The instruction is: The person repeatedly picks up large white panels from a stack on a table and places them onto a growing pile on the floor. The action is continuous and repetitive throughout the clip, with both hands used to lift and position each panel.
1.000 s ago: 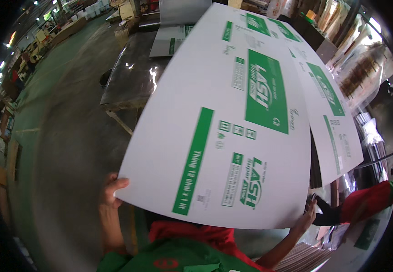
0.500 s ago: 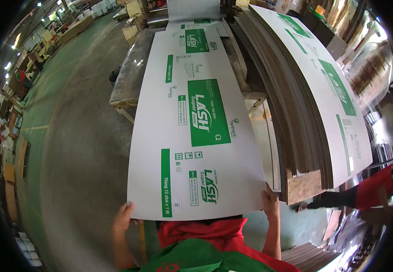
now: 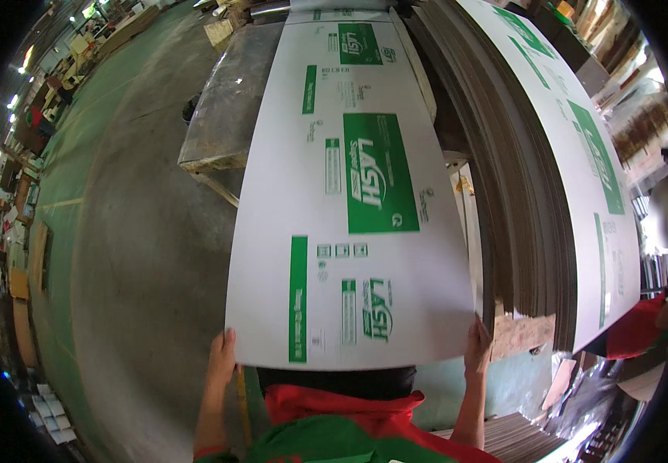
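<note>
A long white cardboard sheet [image 3: 272,201] with green printed panels stretches away from me, its far end lying over the work surface. My left hand [image 3: 223,351] grips its near left corner, fingers curled under the edge. At the near right corner my right hand [image 3: 478,345] holds the opposite edge. Both hands are closed on the board, and the fingertips beneath it are hidden.
To the right stands a tall stack of brown-edged cardboard [image 3: 519,193] topped by a similar white printed sheet [image 3: 585,231]. A metal-topped table [image 3: 230,100] is at the left. A co-worker's red clothing [image 3: 635,336] shows at far right. More stacked boards [image 3: 515,438] lie low right.
The held sheet has moved away from me, both hands still on its corners. The view has shifted somewhat. The co-worker at right is now mostly hidden behind the stack's top sheet.
</note>
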The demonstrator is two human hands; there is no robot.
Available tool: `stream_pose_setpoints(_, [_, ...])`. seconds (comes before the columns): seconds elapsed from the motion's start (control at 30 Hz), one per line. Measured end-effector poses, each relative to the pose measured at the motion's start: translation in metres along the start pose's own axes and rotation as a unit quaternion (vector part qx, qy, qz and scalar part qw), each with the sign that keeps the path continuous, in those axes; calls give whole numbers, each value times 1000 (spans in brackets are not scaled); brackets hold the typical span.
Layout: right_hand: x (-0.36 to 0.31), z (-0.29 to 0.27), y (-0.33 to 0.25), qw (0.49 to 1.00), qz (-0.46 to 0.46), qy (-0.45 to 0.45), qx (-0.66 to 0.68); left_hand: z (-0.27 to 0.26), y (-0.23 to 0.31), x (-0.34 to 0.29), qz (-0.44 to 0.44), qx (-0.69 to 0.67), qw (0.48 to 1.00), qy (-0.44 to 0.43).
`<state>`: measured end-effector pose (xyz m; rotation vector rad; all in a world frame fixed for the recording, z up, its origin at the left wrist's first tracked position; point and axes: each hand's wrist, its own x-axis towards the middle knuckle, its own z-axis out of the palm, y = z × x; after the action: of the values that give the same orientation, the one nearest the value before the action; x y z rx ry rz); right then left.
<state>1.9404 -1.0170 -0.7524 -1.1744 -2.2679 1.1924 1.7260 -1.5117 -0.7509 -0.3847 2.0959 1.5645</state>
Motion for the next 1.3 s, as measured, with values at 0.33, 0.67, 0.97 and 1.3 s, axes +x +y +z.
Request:
stream_pose_setpoints(0.33, [131,51,-43,998,-40,-24,38,28,56,122,-17,1,1000,0])
stream_pose_setpoints(0.67, [247,120,-91,996,1,-7,-88,50,107,282,35,-109,993,33])
stream_pose_setpoints(0.97, [-3,-106,-99,769,-275,391,-425,143,15,159,22,-240,971,16])
stream_pose_setpoints(1.3, [-35,-137,-28,758,-138,358,-527,283,72,6,146,-140,915,-349])
